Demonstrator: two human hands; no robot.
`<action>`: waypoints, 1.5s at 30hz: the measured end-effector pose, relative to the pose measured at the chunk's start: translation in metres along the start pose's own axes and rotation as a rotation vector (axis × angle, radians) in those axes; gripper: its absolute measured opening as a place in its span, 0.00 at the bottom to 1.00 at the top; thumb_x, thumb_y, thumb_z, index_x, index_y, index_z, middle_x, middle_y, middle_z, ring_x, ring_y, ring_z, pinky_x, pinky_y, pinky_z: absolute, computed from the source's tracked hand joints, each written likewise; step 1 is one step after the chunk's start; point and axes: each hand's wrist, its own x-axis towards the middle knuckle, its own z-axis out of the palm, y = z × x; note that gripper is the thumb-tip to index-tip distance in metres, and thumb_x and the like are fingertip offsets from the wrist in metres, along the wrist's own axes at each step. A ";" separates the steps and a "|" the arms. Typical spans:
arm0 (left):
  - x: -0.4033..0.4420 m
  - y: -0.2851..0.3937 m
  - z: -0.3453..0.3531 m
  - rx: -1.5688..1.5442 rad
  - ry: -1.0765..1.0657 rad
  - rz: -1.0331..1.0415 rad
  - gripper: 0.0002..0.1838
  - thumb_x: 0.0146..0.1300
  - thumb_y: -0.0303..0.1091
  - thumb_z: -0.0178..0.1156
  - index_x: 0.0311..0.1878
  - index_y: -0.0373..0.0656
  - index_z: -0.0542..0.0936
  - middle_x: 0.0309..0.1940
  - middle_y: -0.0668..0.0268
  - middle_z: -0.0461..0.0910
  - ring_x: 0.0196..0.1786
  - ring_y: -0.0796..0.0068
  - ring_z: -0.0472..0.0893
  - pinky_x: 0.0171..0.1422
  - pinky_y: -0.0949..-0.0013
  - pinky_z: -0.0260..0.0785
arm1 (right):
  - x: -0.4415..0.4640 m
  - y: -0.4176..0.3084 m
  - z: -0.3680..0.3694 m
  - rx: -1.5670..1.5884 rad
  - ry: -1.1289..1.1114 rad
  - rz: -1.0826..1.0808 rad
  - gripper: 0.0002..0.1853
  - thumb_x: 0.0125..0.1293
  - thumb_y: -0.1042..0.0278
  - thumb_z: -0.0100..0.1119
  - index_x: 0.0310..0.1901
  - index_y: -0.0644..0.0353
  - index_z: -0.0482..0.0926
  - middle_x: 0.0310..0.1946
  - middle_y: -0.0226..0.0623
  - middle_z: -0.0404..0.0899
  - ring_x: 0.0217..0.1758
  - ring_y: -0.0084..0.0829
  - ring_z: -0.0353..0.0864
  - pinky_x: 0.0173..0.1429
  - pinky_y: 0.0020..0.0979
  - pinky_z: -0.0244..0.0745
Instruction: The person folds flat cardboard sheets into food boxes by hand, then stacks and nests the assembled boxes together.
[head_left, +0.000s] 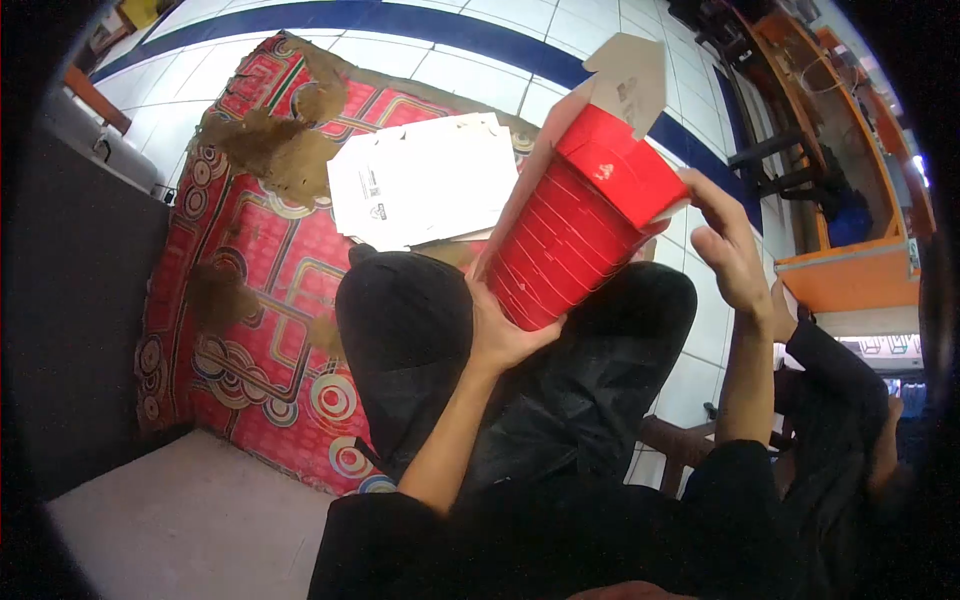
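Observation:
A tilted stack of nested red cardboard food boxes (565,240) rests above my lap. My left hand (508,335) is closed around its lower end, with the thumb on one side and the fingers on the other. The top box (620,165) has its flaps standing up, showing a pale inner side. My right hand (735,245) is beside the top box's right corner. Its index fingertip is at the box edge and its thumb is held apart, with nothing visibly gripped. Flat white cardboard sheets (425,180) with small black print lie in a pile in front of my knees.
The sheets lie on a worn red patterned covering (265,350) with torn brown patches. A dark panel (100,280) stands at the left. Behind is a white tiled floor (480,50) with a blue stripe. Another person's dark sleeve (840,365) and an orange wooden cabinet (850,270) are at the right.

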 end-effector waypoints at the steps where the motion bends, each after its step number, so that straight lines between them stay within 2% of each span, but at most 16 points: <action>1: -0.001 0.000 0.001 -0.009 -0.025 -0.025 0.73 0.37 0.41 0.89 0.83 0.37 0.50 0.77 0.50 0.60 0.82 0.53 0.64 0.87 0.50 0.58 | 0.001 -0.008 0.005 0.132 -0.013 0.082 0.26 0.72 0.59 0.71 0.64 0.68 0.84 0.54 0.41 0.90 0.61 0.30 0.87 0.78 0.43 0.72; 2: -0.001 0.001 0.003 -0.008 -0.040 -0.026 0.73 0.37 0.41 0.89 0.83 0.37 0.50 0.77 0.50 0.60 0.82 0.53 0.64 0.87 0.50 0.58 | 0.002 -0.012 0.008 0.135 -0.001 0.091 0.26 0.72 0.59 0.71 0.64 0.68 0.84 0.54 0.41 0.90 0.61 0.30 0.87 0.78 0.43 0.72; 4: -0.002 0.003 0.004 -0.013 -0.022 0.001 0.74 0.36 0.41 0.89 0.83 0.37 0.49 0.77 0.49 0.60 0.82 0.54 0.65 0.86 0.50 0.60 | 0.003 -0.016 0.011 0.050 -0.056 0.314 0.23 0.78 0.60 0.69 0.65 0.69 0.84 0.50 0.40 0.90 0.53 0.23 0.87 0.66 0.33 0.80; 5: -0.001 0.002 0.003 -0.016 -0.031 0.002 0.74 0.36 0.41 0.89 0.83 0.37 0.49 0.77 0.49 0.60 0.82 0.54 0.65 0.86 0.50 0.60 | 0.001 -0.015 0.010 0.116 0.006 0.256 0.20 0.80 0.63 0.68 0.65 0.69 0.85 0.49 0.38 0.91 0.50 0.21 0.87 0.63 0.29 0.80; 8: 0.000 0.001 0.002 0.019 -0.006 0.021 0.74 0.36 0.41 0.89 0.83 0.37 0.48 0.76 0.50 0.60 0.81 0.54 0.65 0.85 0.49 0.61 | -0.005 -0.013 0.013 0.303 0.230 0.134 0.21 0.79 0.62 0.71 0.64 0.70 0.85 0.50 0.37 0.91 0.51 0.22 0.88 0.63 0.30 0.80; 9: 0.000 0.003 0.001 0.055 0.026 0.036 0.71 0.37 0.40 0.90 0.82 0.37 0.54 0.75 0.50 0.63 0.79 0.52 0.68 0.83 0.50 0.64 | -0.006 -0.007 0.012 0.289 0.249 0.119 0.22 0.78 0.62 0.72 0.64 0.70 0.85 0.51 0.37 0.92 0.52 0.23 0.88 0.62 0.30 0.80; 10: 0.002 0.006 0.001 0.092 0.058 0.052 0.68 0.37 0.40 0.90 0.81 0.37 0.59 0.74 0.50 0.67 0.77 0.50 0.72 0.81 0.50 0.67 | -0.008 -0.002 0.012 0.284 0.250 0.121 0.22 0.78 0.62 0.72 0.64 0.70 0.85 0.51 0.37 0.92 0.52 0.23 0.88 0.62 0.30 0.80; 21: 0.005 0.007 0.003 0.072 0.021 0.193 0.64 0.35 0.38 0.88 0.80 0.41 0.65 0.72 0.54 0.69 0.77 0.49 0.69 0.81 0.47 0.63 | -0.014 0.003 0.027 -0.045 0.179 0.153 0.18 0.76 0.64 0.72 0.58 0.71 0.88 0.43 0.39 0.93 0.46 0.23 0.89 0.55 0.29 0.80; 23: 0.004 0.006 0.005 0.069 0.069 0.229 0.63 0.35 0.38 0.87 0.80 0.42 0.66 0.72 0.55 0.69 0.77 0.49 0.69 0.81 0.47 0.63 | -0.014 0.001 0.031 -0.187 0.103 0.072 0.17 0.76 0.64 0.71 0.57 0.69 0.88 0.42 0.48 0.94 0.45 0.31 0.93 0.52 0.36 0.84; 26: 0.004 0.007 0.003 -0.003 0.092 0.185 0.62 0.36 0.38 0.86 0.79 0.43 0.67 0.72 0.54 0.69 0.77 0.49 0.69 0.81 0.47 0.63 | -0.014 -0.009 0.030 -0.155 0.002 0.225 0.16 0.78 0.65 0.67 0.57 0.70 0.87 0.41 0.51 0.92 0.43 0.39 0.94 0.53 0.38 0.85; 29: 0.005 0.008 0.000 0.207 0.004 0.291 0.62 0.35 0.38 0.87 0.79 0.44 0.67 0.73 0.54 0.69 0.76 0.48 0.69 0.81 0.47 0.63 | -0.012 -0.013 0.031 -0.162 0.015 0.245 0.16 0.80 0.66 0.62 0.57 0.71 0.86 0.43 0.54 0.91 0.43 0.44 0.93 0.55 0.39 0.85; 33: 0.000 -0.002 0.002 0.157 -0.022 0.290 0.63 0.34 0.38 0.87 0.79 0.45 0.65 0.73 0.55 0.69 0.76 0.47 0.70 0.80 0.46 0.64 | -0.010 -0.004 0.041 -0.173 0.119 0.136 0.17 0.82 0.64 0.60 0.56 0.72 0.85 0.36 0.50 0.90 0.41 0.32 0.90 0.52 0.34 0.81; 36: -0.002 -0.002 0.003 0.135 -0.011 0.312 0.64 0.34 0.38 0.87 0.80 0.45 0.65 0.73 0.55 0.68 0.76 0.47 0.70 0.80 0.45 0.64 | -0.011 0.003 0.027 -0.283 -0.091 0.165 0.17 0.82 0.64 0.60 0.59 0.72 0.84 0.39 0.51 0.89 0.47 0.34 0.90 0.56 0.37 0.81; 39: 0.002 -0.001 0.001 0.119 -0.007 0.346 0.64 0.33 0.39 0.87 0.79 0.44 0.66 0.74 0.55 0.68 0.76 0.46 0.70 0.80 0.45 0.64 | -0.024 0.064 0.008 0.181 0.288 0.282 0.18 0.80 0.66 0.62 0.62 0.71 0.81 0.50 0.54 0.88 0.52 0.34 0.87 0.60 0.37 0.79; 41: 0.001 0.002 0.002 0.099 -0.025 0.338 0.63 0.33 0.39 0.87 0.78 0.44 0.67 0.74 0.54 0.68 0.76 0.46 0.70 0.80 0.45 0.64 | -0.010 0.101 -0.011 -0.495 0.457 0.180 0.19 0.76 0.68 0.64 0.63 0.68 0.78 0.48 0.44 0.85 0.53 0.41 0.85 0.66 0.38 0.78; 45: -0.003 0.001 0.000 0.095 -0.055 0.269 0.60 0.32 0.40 0.87 0.76 0.43 0.71 0.73 0.53 0.70 0.75 0.45 0.71 0.80 0.44 0.63 | -0.026 0.164 -0.015 -0.352 0.354 -0.029 0.18 0.74 0.69 0.66 0.61 0.65 0.77 0.57 0.42 0.80 0.62 0.37 0.80 0.70 0.37 0.74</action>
